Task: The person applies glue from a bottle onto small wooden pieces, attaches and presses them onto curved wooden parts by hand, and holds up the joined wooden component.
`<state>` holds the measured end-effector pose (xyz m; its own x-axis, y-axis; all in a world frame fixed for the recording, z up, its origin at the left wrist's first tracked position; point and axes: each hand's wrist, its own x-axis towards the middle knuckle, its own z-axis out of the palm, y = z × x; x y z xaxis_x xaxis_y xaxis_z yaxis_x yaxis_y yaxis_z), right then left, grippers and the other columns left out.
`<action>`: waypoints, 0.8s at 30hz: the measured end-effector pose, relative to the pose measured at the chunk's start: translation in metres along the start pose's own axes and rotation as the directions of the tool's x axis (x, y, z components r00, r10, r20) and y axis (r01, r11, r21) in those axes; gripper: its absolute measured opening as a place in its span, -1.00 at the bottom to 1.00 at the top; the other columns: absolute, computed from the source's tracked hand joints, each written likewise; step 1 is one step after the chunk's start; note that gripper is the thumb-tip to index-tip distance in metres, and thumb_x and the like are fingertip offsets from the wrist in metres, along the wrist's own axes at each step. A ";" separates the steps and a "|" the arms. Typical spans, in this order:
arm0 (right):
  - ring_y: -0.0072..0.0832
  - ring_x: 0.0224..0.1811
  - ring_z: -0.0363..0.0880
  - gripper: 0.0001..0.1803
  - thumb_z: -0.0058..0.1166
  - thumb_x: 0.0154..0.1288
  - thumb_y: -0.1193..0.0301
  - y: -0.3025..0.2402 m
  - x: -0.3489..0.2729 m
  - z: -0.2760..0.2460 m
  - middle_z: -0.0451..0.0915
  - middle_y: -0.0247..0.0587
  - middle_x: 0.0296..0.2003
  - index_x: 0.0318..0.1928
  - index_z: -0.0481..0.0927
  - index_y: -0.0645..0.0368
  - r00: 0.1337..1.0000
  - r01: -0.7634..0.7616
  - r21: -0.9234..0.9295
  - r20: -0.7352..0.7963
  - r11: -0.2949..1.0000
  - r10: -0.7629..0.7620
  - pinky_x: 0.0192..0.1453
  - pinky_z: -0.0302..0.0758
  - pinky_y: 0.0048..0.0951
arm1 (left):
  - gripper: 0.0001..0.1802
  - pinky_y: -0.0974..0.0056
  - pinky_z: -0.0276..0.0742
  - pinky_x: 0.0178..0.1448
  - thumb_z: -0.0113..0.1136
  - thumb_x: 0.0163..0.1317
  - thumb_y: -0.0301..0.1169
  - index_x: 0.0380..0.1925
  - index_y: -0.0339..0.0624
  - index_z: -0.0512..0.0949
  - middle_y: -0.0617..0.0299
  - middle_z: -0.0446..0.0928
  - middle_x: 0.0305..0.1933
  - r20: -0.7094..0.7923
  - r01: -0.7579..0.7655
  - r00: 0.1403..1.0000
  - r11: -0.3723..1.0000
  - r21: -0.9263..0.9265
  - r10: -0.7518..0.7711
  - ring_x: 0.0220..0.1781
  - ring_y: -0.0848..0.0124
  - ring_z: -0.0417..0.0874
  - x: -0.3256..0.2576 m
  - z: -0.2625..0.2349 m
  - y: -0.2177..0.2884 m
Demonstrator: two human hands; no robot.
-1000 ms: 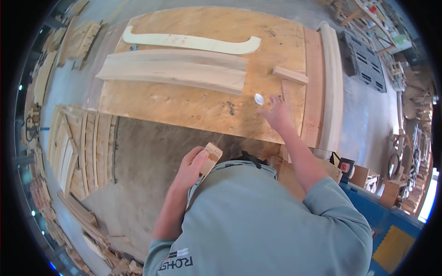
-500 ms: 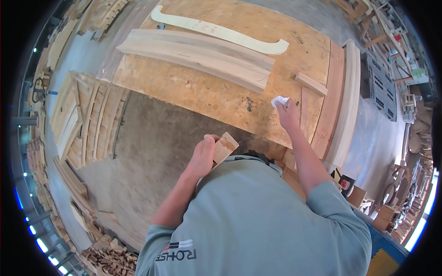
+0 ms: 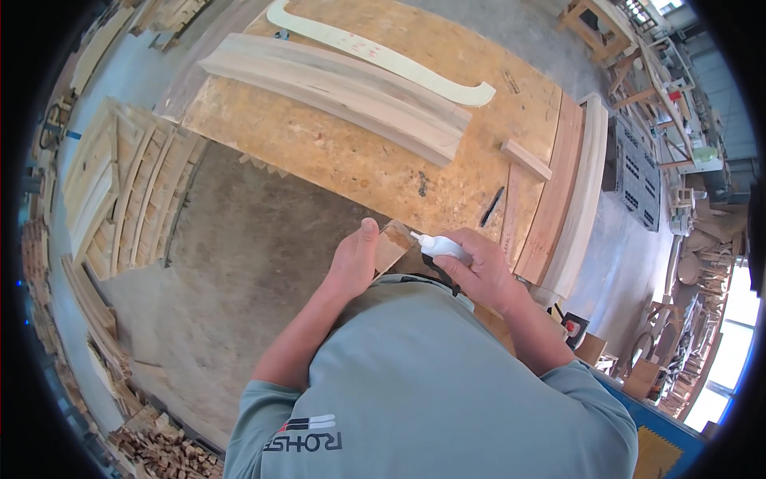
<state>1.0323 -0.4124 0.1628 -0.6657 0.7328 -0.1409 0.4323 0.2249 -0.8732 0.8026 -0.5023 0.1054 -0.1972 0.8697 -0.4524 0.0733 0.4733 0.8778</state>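
Observation:
My left hand (image 3: 355, 259) is closed around a short wooden block (image 3: 390, 246), held in front of my waist by the near edge of the workbench. A darker patch marks the block's upper end. In my right hand (image 3: 484, 270) is a small white squeeze bottle (image 3: 441, 246) with a narrow nozzle, tilted so that the tip points left, close to the block's upper corner. Whether the nozzle touches the wood I cannot tell. A dark pen-like stick (image 3: 491, 206) lies on the bench beyond my right hand.
On the workbench (image 3: 319, 148) rest a long shaped timber (image 3: 335, 96), a pale curved template (image 3: 375, 54) and a small wood bar (image 3: 527, 160). Long planks (image 3: 550, 191) line its right side. Stacked curved wooden parts (image 3: 132, 188) stand on the floor at left.
My right hand has come back from over the bench toward my body, bringing the white bottle beside the block. The dark stick on the bench now shows. My left hand keeps its hold.

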 end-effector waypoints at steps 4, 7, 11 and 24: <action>-0.40 -0.29 0.68 -0.71 0.31 0.33 0.41 -0.010 -0.001 0.013 0.68 -0.11 -0.23 0.00 0.65 0.24 0.993 0.072 -0.020 -0.093 0.997 -0.073 -0.22 0.58 -0.40 | -0.14 0.25 0.45 0.11 -0.45 0.56 0.27 -0.12 -0.34 0.59 0.13 0.61 -0.16 -0.005 -0.010 1.000 0.999 -0.037 0.010 -0.07 0.40 0.53 -0.004 0.002 -0.004; -0.41 -0.33 0.67 -0.73 0.33 0.31 0.40 -0.020 -0.003 0.014 0.68 -0.13 -0.28 -0.04 0.66 0.23 0.994 -0.032 -0.005 -0.104 0.999 0.032 -0.24 0.57 -0.41 | -0.13 0.14 0.46 0.13 -0.42 0.56 0.26 -0.06 -0.39 0.60 -0.06 0.64 -0.15 -0.021 -0.013 1.000 0.999 -0.049 0.012 -0.06 0.19 0.60 -0.008 0.001 -0.003; -0.43 -0.34 0.68 -0.75 0.34 0.29 0.40 -0.020 -0.003 0.017 0.69 -0.16 -0.31 -0.07 0.68 0.21 0.992 0.014 -0.054 -0.123 0.998 -0.021 -0.25 0.58 -0.41 | -0.13 0.14 0.46 0.13 -0.41 0.55 0.27 -0.04 -0.39 0.60 -0.06 0.64 -0.16 -0.014 -0.009 1.000 0.998 -0.064 0.008 -0.06 0.19 0.61 -0.015 0.002 -0.003; -0.49 -0.37 0.67 -0.77 0.36 0.26 0.45 -0.036 -0.007 0.024 0.68 -0.20 -0.33 -0.09 0.71 0.24 0.995 0.034 -0.064 -0.088 0.997 -0.039 -0.30 0.56 -0.45 | -0.16 0.10 0.46 0.11 -0.44 0.57 0.23 -0.09 -0.36 0.60 -0.11 0.63 -0.19 -0.008 -0.051 0.999 0.999 -0.021 0.050 -0.08 0.00 0.62 -0.023 -0.002 -0.019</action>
<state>1.0069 -0.4407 0.1845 -0.6261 0.7770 -0.0650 0.4479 0.2902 -0.8457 0.8035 -0.5314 0.0997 -0.2009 0.8914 -0.4063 0.0631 0.4257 0.9027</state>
